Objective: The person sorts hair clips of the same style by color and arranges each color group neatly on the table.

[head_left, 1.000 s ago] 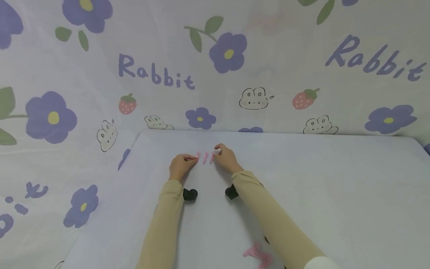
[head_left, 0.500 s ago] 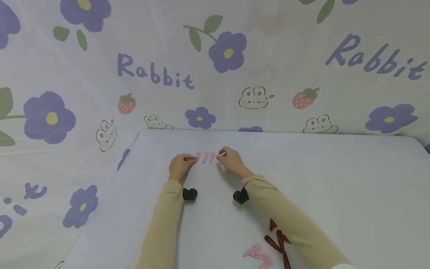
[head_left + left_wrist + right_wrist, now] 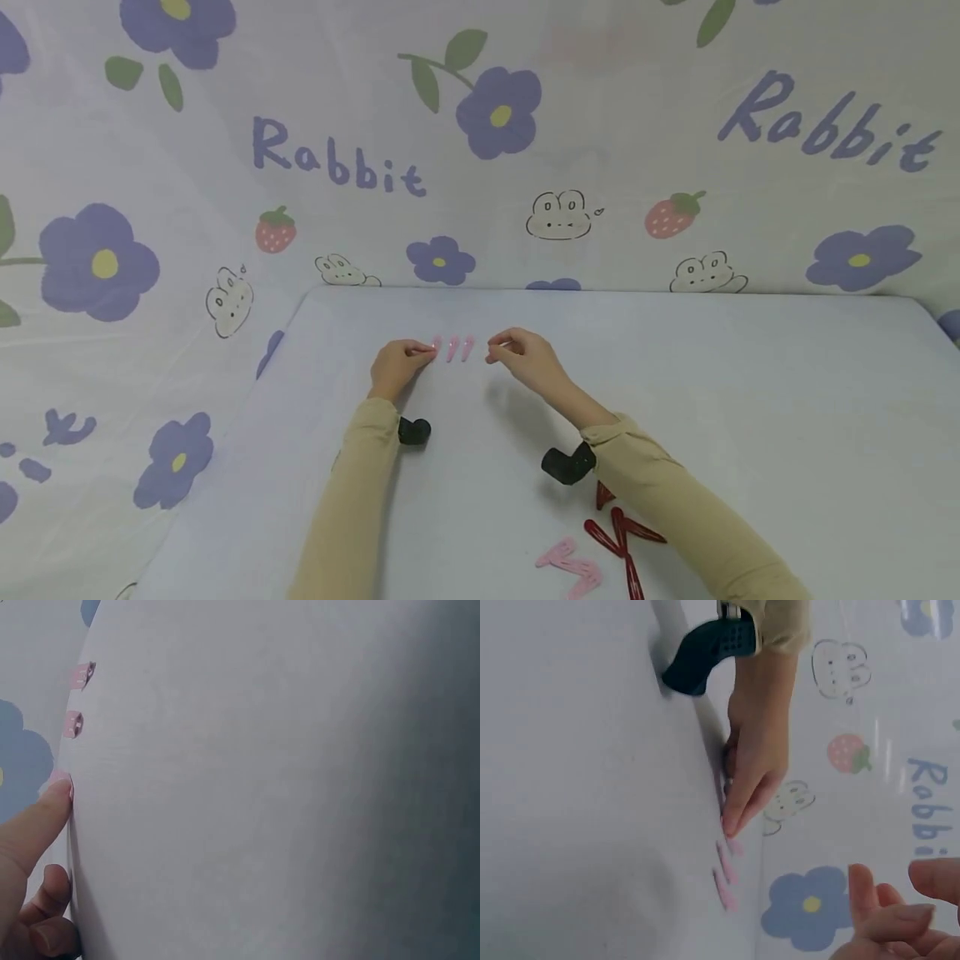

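Near the far edge of the white table, a row of three pink snap hair clips lies slanted: a left clip, a middle clip and a right clip. My left hand pinches the lower end of the left clip between thumb and finger; in the left wrist view a fingertip covers part of that clip. To the right of the row, my right hand hovers above the table with bent, parted fingers and nothing between them. The right wrist view shows its fingers at the lower right.
Toward the near side lie several pink hair clips and, right of them, several dark red hair clips, partly under the right sleeve. Black wrist cameras stick out from both forearms. A patterned cloth rises behind the table.
My right hand has let go of the right clip and drawn back to the right and up. Its sleeve has uncovered the dark red clips. The left hand stays at the left clip.
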{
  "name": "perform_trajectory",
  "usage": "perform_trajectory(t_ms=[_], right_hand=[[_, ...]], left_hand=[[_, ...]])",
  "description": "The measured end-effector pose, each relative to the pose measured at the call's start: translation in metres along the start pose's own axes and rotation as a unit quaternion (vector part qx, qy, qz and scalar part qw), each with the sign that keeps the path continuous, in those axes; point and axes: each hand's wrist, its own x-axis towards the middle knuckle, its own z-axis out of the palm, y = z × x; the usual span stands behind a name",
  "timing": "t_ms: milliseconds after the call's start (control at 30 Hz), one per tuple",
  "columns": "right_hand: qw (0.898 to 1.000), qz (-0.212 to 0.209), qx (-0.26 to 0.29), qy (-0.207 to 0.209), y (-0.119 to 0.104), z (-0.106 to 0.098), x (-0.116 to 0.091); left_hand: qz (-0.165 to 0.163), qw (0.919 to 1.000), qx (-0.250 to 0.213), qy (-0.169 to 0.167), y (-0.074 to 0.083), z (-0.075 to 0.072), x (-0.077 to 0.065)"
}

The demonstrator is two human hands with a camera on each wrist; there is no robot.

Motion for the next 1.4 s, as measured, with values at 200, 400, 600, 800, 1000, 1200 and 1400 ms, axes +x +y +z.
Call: perform_trajectory(t_ms=[200, 400, 600, 800, 1000, 1200, 1400], right_hand=[[0.997, -0.057, 0.039, 0.019, -0.009, -0.011, -0.034], [0.996, -0.079, 0.048, 0.001, -0.008, -0.023, -0.067], [0.997, -0.067, 0.025, -0.035, 0.006, -0.033, -0.104], [0.992, -0.066, -0.039, -0.097, 0.026, -0.034, -0.131], [0.983, -0.069, -0.090, -0.143, 0.046, -0.031, -0.156], [0.977, -0.059, -0.112, -0.174, 0.054, -0.036, -0.168], [0.969, -0.062, -0.150, -0.186, 0.055, -0.037, -0.170]], left_hand=[[0.004, 1.0000, -0.005, -0.001, -0.002, 0.001, 0.000], [0.019, 0.9995, -0.018, 0.015, -0.006, 0.004, 0.002], [0.018, 0.9996, -0.021, 0.009, -0.004, 0.007, 0.000], [0.016, 0.9996, -0.016, 0.015, -0.004, 0.003, 0.001], [0.009, 0.9999, -0.013, 0.004, -0.004, 0.004, -0.002], [-0.002, 0.9999, -0.017, 0.001, -0.004, 0.005, -0.002], [0.001, 0.9999, -0.010, 0.004, -0.003, 0.004, -0.001]])
